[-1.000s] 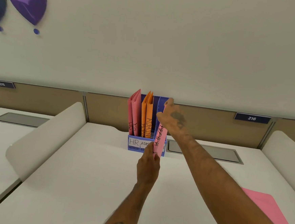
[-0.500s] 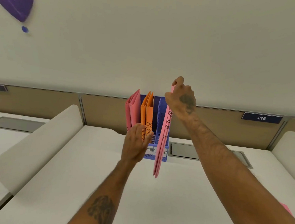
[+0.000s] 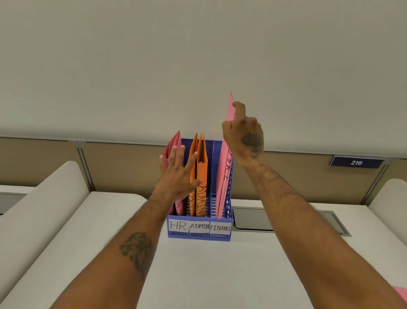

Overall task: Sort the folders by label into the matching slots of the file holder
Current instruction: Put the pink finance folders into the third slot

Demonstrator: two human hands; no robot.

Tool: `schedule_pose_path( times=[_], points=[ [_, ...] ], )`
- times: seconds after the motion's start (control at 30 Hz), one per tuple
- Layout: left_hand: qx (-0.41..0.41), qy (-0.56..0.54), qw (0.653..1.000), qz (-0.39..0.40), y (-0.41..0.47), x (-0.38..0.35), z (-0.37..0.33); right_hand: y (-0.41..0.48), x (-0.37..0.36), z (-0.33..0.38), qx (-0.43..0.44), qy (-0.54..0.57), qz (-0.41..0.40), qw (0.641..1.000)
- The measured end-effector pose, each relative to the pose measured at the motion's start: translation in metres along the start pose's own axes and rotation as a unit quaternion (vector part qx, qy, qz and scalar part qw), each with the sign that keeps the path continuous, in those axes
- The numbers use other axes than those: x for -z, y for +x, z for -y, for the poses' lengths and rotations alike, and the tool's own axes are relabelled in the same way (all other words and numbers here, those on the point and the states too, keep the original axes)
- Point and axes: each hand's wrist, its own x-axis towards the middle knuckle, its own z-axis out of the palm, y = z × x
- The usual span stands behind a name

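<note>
A blue file holder [image 3: 198,235] stands on the white desk, its three slots labelled HR, ADMIN and FINANCE. Pink folders [image 3: 172,144] fill the HR slot and orange folders [image 3: 201,178] with ADMIN written on them fill the middle one. My right hand [image 3: 244,133] pinches the top of a pink folder [image 3: 222,180] held upright, its lower end down inside the FINANCE slot. My left hand [image 3: 177,174] is spread flat, fingers apart, in front of the HR and ADMIN folders, holding nothing.
Another pink folder [image 3: 405,296] lies at the right edge of the desk. A grey cable hatch [image 3: 248,217] sits behind the holder. Padded white dividers [image 3: 34,214] flank the desk on both sides. A sign reading 216 [image 3: 356,162] hangs on the back panel.
My right hand lifted the pink folder from in front of the holder and lowered its bottom end into the FINANCE slot. My left hand let go of it and rose, spread open, before the other folders.
</note>
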Motion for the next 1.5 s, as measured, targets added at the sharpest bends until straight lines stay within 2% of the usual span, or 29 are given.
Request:
schedule_pose_path(
  times=[0.13,0.4,0.93,1.13,1.5],
  points=[
    [-0.001,0.006,1.0,0.029,0.009,-0.015,0.011,0.001,-0.024,-0.007,0.014,-0.02,0.008,1.0],
    [-0.011,0.021,1.0,-0.018,0.011,-0.036,0.02,-0.019,-0.064,-0.016,0.023,0.009,0.009,1.0],
    [-0.009,0.033,0.999,-0.038,0.009,-0.039,0.022,-0.074,-0.111,-0.041,-0.05,-0.019,0.166,0.985],
    [-0.012,0.035,0.999,-0.038,0.007,-0.037,0.023,-0.091,-0.119,-0.055,0.0,-0.027,0.194,0.981],
    [-0.006,0.01,1.0,-0.019,-0.009,-0.027,0.018,-0.088,-0.093,-0.05,-0.122,0.032,0.288,0.949]
  ],
)
